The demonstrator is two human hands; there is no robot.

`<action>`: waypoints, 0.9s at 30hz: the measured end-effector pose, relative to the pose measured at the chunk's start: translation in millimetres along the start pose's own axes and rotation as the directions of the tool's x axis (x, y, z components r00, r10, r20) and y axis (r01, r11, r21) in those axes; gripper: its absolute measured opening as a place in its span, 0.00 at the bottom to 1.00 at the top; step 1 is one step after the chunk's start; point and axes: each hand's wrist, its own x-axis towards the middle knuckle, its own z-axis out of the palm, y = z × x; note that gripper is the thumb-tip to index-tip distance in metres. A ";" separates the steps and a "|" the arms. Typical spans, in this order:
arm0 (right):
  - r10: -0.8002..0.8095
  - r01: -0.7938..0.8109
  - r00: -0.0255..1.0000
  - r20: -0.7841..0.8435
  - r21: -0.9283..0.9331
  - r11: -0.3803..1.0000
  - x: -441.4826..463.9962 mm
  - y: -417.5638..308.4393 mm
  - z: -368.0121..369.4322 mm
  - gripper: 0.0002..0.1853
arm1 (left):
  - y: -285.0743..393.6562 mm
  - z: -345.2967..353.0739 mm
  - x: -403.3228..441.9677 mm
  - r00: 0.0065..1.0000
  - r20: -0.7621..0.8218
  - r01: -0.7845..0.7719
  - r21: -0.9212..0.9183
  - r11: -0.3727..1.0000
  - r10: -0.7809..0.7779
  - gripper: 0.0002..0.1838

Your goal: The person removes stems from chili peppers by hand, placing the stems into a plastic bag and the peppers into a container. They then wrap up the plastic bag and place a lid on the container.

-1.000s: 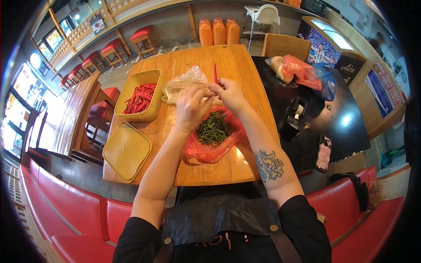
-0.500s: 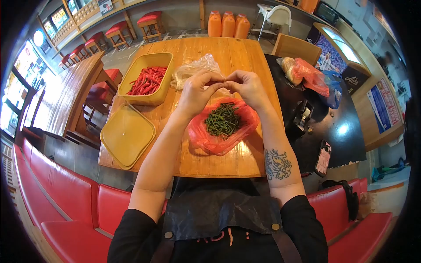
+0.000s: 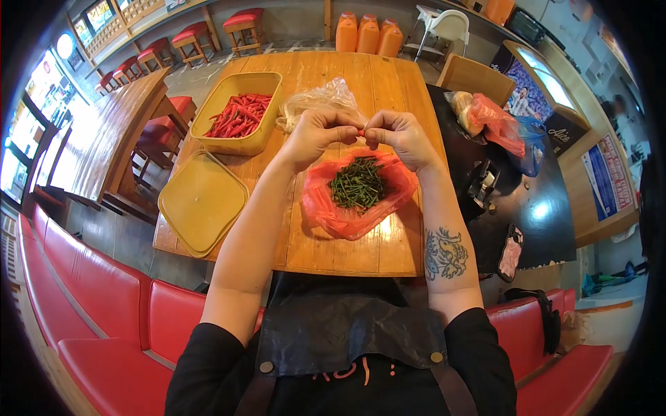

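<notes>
My left hand (image 3: 313, 137) and my right hand (image 3: 404, 137) are raised over the table, fingertips pinched and almost meeting. Between them shows a small red chili (image 3: 361, 132), mostly covered by the fingers. Just below sits an open red plastic bag (image 3: 326, 216) with a heap of green chili stems (image 3: 357, 183) inside. To the left, a yellow plastic tub (image 3: 244, 145) contains many red chilies (image 3: 239, 116). Its square yellow lid (image 3: 202, 203) lies nearer to me. Behind my left hand rests a crumpled clear plastic bag (image 3: 316, 99).
A black table (image 3: 538, 239) adjoins the wooden table (image 3: 388, 80) on the right. On it are a phone (image 3: 510, 254), a black object (image 3: 483, 182), and red and blue bags (image 3: 498, 125). Orange jugs (image 3: 368, 35) stand on the floor beyond.
My fingertips have drawn slightly apart, and a bit of red chili now shows between them. The whole view has shifted a little; the tub, lid and bags stay in place.
</notes>
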 end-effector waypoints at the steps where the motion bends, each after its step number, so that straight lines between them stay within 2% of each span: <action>1: 0.000 0.000 1.000 0.000 0.000 1.000 -0.2 0.8 -0.7 0.06 | -2.5 -1.2 0.0 1.000 0.000 0.000 0.000 1.000 0.000 0.08; 3: -0.002 -0.005 0.998 0.065 0.113 0.994 -0.5 1.8 -2.3 0.06 | -4.3 -2.5 -0.5 0.998 0.016 0.065 -0.114 0.991 -0.064 0.08; 7: 0.023 -0.034 0.998 0.060 0.180 0.983 -2.0 1.3 -7.3 0.06 | 6.5 -1.7 -3.5 0.999 -0.014 0.034 -0.059 0.998 -0.035 0.07; 9: 0.024 -0.026 0.997 0.080 0.030 0.999 -1.6 -0.8 -10.4 0.06 | 21.9 -11.8 -6.3 0.961 -0.243 -0.091 0.176 0.980 0.133 0.06; 10: 0.014 -0.016 0.997 0.082 0.031 0.999 -2.0 -3.9 -7.9 0.06 | 29.1 -19.7 -10.1 0.907 -0.383 -0.065 0.288 0.956 0.177 0.07; 11: 0.071 -0.063 0.992 0.100 -0.075 0.995 -5.0 -6.7 -4.9 0.06 | 37.8 -30.4 -14.2 0.842 -0.474 -0.008 0.466 0.885 0.257 0.08; 12: 0.132 -0.111 0.985 0.111 -0.181 0.977 -6.7 -8.7 -2.8 0.06 | 28.8 -58.9 -14.1 0.790 -0.433 -0.034 0.676 0.737 0.434 0.08; 13: 0.152 -0.112 0.977 0.150 -0.249 0.962 -6.2 -6.3 -2.5 0.06 | 25.3 -80.2 -16.7 0.772 -0.468 0.056 0.724 0.687 0.431 0.09; 14: 0.150 -0.109 0.977 0.153 -0.250 0.962 -7.2 -11.2 0.7 0.06 | 27.1 -90.2 -21.8 0.769 -0.469 0.056 0.725 0.686 0.433 0.09; 16: 0.304 -0.138 0.934 0.187 -0.595 0.792 -10.7 -24.3 9.1 0.07 | 34.4 -97.9 -28.4 0.761 -0.516 0.365 0.842 0.397 0.393 0.13; 17: 0.292 -0.095 0.929 0.226 -0.618 0.780 -10.7 -18.9 8.3 0.08 | 30.2 -93.8 -31.8 0.717 -0.552 0.500 0.833 0.238 0.427 0.17; 18: 0.286 -0.090 0.931 0.228 -0.615 0.783 -9.2 -15.7 7.9 0.08 | 31.2 -88.5 -31.0 0.717 -0.549 0.499 0.835 0.232 0.431 0.17; 20: 0.361 -0.116 0.896 0.257 -0.650 0.751 -9.1 -10.3 6.4 0.08 | 30.6 -76.6 -25.2 0.749 -0.411 0.363 0.911 0.198 0.520 0.20; 21: 0.363 -0.121 0.897 0.254 -0.648 0.752 -9.6 -12.6 7.3 0.08 | 29.5 -64.8 -19.4 0.813 -0.406 0.283 0.902 0.325 0.417 0.20; 22: 0.388 -0.131 0.892 0.232 -0.688 0.713 -9.4 -17.4 9.6 0.07 | 21.4 -56.7 -12.0 0.816 -0.406 0.284 0.901 0.327 0.411 0.20; 24: 0.418 -0.142 0.884 0.211 -0.729 0.669 -8.5 -16.8 7.4 0.07 | 0.6 -49.7 6.7 0.960 -0.227 0.123 0.866 0.486 0.162 0.23; 25: 0.361 -0.088 0.899 0.247 -0.707 0.702 -7.7 -10.8 4.1 0.07 | -14.1 -53.5 15.5 0.961 -0.228 0.124 0.863 0.489 0.159 0.23; 27: 0.300 -0.033 0.913 0.278 -0.682 0.731 -8.7 -6.8 1.1 0.08 | -32.5 -57.1 30.5 0.956 -0.242 0.189 0.941 0.279 0.167 0.29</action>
